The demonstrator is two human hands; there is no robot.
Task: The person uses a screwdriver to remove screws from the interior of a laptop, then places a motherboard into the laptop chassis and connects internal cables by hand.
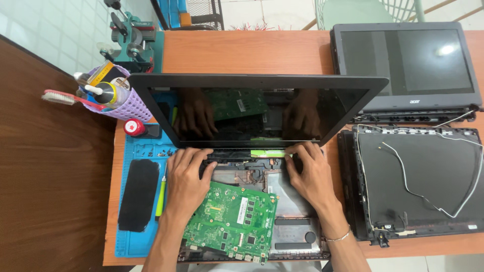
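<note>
Under the fingers of both hands lies an opened laptop base (287,236), its keyboard side gone and its insides bare. The left hand (186,176) rests flat with its fingers spread narrow along the hinge line, the tips pressing a long black part (229,155) at the rear edge; it clasps nothing that I can see. The right hand (310,174) mirrors it, fingers close together, the tips on the same rear edge just beside a pale green strip (267,152). Whether either thumb hooks under anything is hidden by the palms.

Just behind the fingertips stands the laptop's own screen (252,108), tilted up and dark; both hands and a circuit board show in it as dim reflections. Between the wrists, touching the left one, a green motherboard (232,221) lies tilted in the base, its near edge reaching the base's front, which the picture nearly cuts off.

Left of the left hand, a blue work mat (128,242) carries a black pad (137,194) and a yellow-green tool (161,199), half covered by the forearm. Beyond it stands a purple basket (128,106) of tools, with a toothbrush (63,97) sticking out. Right of the right hand lie a stripped lid with loose white wires (423,181) and, further back, a second laptop (406,65), its far corners cut off.
</note>
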